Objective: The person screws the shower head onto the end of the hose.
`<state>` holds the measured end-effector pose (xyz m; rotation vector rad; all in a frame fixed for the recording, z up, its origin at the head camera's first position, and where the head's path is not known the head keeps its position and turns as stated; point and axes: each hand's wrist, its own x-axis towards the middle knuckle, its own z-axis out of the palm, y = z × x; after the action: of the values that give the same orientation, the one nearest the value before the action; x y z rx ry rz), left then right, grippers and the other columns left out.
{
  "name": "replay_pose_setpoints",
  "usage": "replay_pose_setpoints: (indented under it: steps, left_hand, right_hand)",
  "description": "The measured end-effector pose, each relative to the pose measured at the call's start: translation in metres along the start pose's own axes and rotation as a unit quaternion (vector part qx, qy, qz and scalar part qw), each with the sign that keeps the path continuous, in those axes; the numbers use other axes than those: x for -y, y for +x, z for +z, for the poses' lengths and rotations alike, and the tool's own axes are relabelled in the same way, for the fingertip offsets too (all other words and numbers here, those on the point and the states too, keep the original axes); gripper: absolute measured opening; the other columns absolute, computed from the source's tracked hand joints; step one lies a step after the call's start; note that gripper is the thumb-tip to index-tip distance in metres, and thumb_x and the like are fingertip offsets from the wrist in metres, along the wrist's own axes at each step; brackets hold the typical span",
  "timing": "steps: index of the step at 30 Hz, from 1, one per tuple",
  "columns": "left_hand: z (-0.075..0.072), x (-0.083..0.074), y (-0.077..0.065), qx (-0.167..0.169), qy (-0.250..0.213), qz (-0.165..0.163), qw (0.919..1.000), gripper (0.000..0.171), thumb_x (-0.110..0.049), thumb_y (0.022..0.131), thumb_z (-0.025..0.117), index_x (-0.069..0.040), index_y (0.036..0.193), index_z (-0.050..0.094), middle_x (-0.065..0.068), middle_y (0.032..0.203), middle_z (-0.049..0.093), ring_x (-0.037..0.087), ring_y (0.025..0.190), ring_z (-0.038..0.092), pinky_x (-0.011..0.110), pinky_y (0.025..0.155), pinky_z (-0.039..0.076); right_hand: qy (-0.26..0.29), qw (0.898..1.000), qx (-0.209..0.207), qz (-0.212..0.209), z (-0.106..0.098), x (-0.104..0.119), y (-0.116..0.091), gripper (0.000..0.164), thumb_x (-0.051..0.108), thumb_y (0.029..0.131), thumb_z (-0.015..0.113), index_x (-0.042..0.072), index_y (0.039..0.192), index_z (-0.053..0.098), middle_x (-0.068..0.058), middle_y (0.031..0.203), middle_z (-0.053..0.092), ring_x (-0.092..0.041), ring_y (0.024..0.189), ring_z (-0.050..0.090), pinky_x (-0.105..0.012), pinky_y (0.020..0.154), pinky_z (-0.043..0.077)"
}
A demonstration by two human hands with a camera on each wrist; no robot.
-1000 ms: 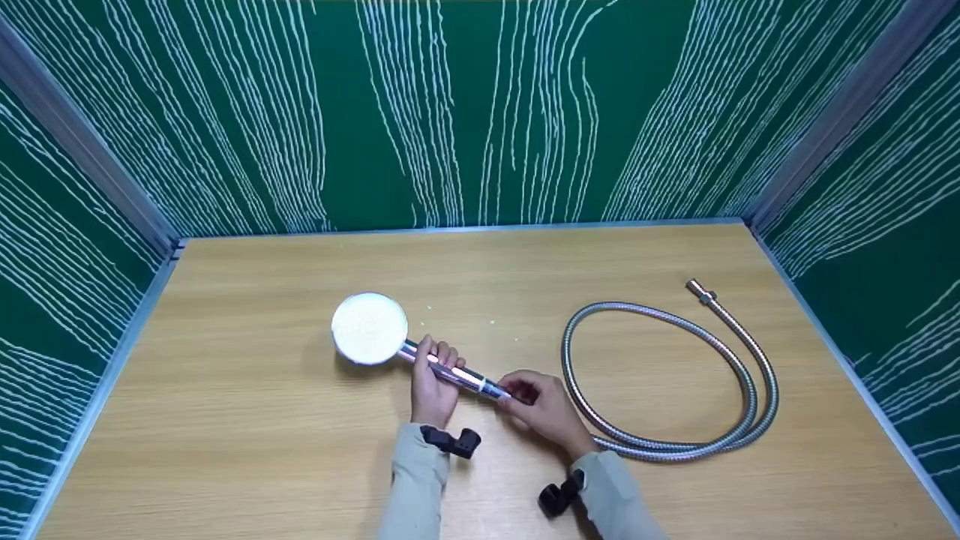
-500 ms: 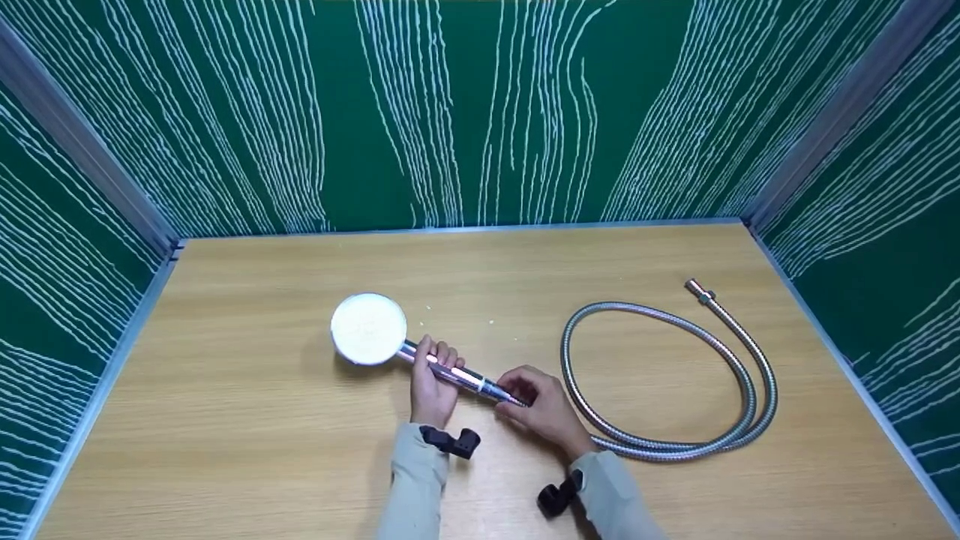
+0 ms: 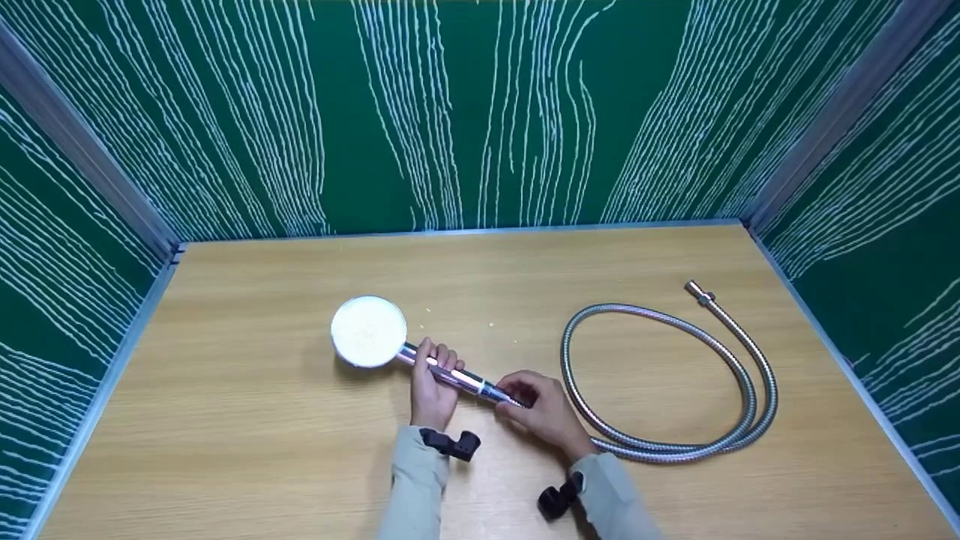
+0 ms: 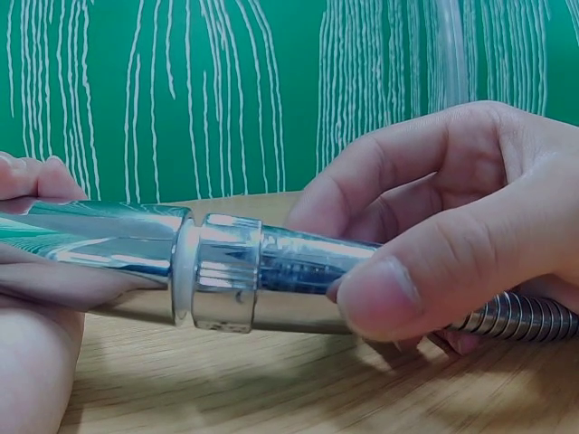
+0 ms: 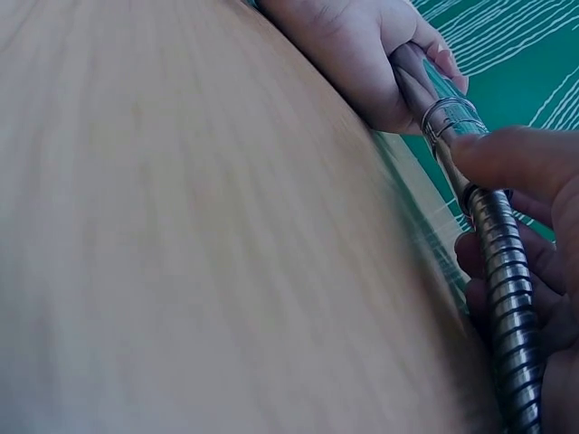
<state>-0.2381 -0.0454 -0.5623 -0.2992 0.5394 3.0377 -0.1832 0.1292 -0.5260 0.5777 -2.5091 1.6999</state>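
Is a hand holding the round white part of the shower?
No: the left hand grips the handle, the right hand pinches the metal connector, and neither touches the round white part.

Hose (image 3: 675, 454) — partly hidden behind right hand (image 3: 549, 411)

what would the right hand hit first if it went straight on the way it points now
Past the hose connector it pinches, the right hand would likely meet the shower handle first, with the left hand gripping it farther along; depth on that line is hard to judge.
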Motion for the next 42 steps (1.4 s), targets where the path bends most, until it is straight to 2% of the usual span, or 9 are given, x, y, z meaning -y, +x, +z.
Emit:
replay_pose_setpoints:
  steps: [7,16,26,36,42]
  left_hand:
    - [-0.002,0.0,-0.001,-0.005,-0.006,0.002,1.0,0.032,-0.023,0.104,0.034,-0.013,0.073,0.036,-0.004,0.058,0.035,0.01,0.053,0.036,0.024,0.061,0.031]
    - [0.001,0.0,-0.001,-0.018,-0.01,-0.005,0.9998,0.031,-0.023,0.104,0.035,-0.013,0.074,0.036,-0.004,0.057,0.037,0.009,0.052,0.037,0.024,0.06,0.032]
    - [-0.001,0.001,-0.001,0.014,-0.003,0.009,0.9999,0.036,-0.022,0.104,0.029,-0.014,0.07,0.036,-0.005,0.058,0.034,0.009,0.053,0.033,0.023,0.059,0.03]
    - [0.0,0.001,-0.001,0.011,-0.003,0.01,0.9999,0.035,-0.023,0.104,0.03,-0.014,0.07,0.036,-0.005,0.057,0.033,0.009,0.052,0.034,0.023,0.059,0.03]
    - [0.001,0.001,-0.001,0.001,-0.004,0.008,1.0,0.034,-0.023,0.104,0.032,-0.014,0.071,0.035,-0.005,0.057,0.033,0.009,0.052,0.034,0.023,0.058,0.03]
  right_hand:
    - [-0.003,1.0,-0.001,0.021,0.005,-0.021,0.0,0.023,-0.001,0.073,0.077,0.004,0.094,0.069,-0.008,0.083,0.069,-0.005,0.072,0.056,-0.02,0.068,0.046]
    - [-0.009,0.999,0.01,0.029,-0.001,0.004,-0.001,0.021,-0.005,0.074,0.073,-0.001,0.095,0.068,-0.012,0.083,0.069,-0.006,0.07,0.055,-0.02,0.066,0.046]
    - [0.008,1.0,0.007,0.0,0.0,0.0,-0.001,0.017,-0.005,0.076,0.072,-0.005,0.093,0.068,-0.017,0.08,0.067,-0.003,0.067,0.052,-0.018,0.061,0.044]
    - [-0.001,1.0,0.008,0.0,0.0,-0.001,0.0,0.017,-0.004,0.076,0.072,-0.003,0.093,0.068,-0.014,0.081,0.068,-0.004,0.067,0.053,-0.019,0.062,0.045]
    - [0.003,1.0,0.008,0.001,-0.001,-0.001,0.001,0.027,-0.004,0.072,0.076,-0.006,0.097,0.064,-0.014,0.085,0.066,-0.01,0.071,0.056,-0.023,0.064,0.048]
